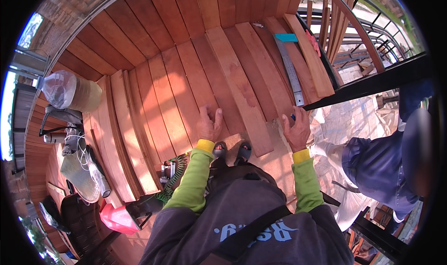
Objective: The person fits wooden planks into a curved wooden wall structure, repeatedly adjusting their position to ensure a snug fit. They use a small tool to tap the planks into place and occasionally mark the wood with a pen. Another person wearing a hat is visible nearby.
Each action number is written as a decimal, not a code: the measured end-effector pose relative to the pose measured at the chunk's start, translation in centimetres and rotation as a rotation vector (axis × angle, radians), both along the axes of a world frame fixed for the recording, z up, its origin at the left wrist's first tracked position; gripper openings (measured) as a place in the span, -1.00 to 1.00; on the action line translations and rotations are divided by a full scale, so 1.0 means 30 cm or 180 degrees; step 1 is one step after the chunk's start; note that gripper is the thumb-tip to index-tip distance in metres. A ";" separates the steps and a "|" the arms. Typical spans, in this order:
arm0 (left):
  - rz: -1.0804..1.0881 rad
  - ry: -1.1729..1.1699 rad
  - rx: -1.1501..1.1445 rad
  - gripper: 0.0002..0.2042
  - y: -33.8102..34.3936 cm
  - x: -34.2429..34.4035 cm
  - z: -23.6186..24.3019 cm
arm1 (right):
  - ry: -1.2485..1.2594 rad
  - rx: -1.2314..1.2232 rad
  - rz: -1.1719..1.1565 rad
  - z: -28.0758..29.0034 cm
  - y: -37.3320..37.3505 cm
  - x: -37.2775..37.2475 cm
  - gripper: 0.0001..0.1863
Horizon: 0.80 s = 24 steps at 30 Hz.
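Note:
My left hand (210,124) rests at the front edge of a row of reddish wooden boards (167,104), its fingers loosely apart and holding nothing. My right hand (296,130) grips a small dark blue object (292,117), too small to name exactly, beside the front ends of the boards. A loose plank (235,83) lies lengthwise on the boards between my hands. Beyond my right hand, a steel square (291,71) with a teal stock lies on the planks, near a narrow plank (309,60) and a red tool (314,43).
A plastic water jug (81,92), bags with cords (74,169) and a pink container (117,218) are on my left. A green coiled hose (172,183) lies below. A co-worker in blue (372,167) is close on my right, beside a black metal rail (358,88).

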State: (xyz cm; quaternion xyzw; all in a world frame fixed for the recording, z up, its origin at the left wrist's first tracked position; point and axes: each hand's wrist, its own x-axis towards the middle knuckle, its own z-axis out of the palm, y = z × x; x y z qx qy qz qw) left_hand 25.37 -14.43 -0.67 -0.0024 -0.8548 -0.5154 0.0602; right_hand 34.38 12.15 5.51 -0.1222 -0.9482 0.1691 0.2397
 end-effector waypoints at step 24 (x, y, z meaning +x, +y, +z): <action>0.0208 0.0428 -0.0055 -0.71 0.024 -0.021 0.006 | -0.1729 0.0206 0.0461 0.092 -0.286 0.175 -0.33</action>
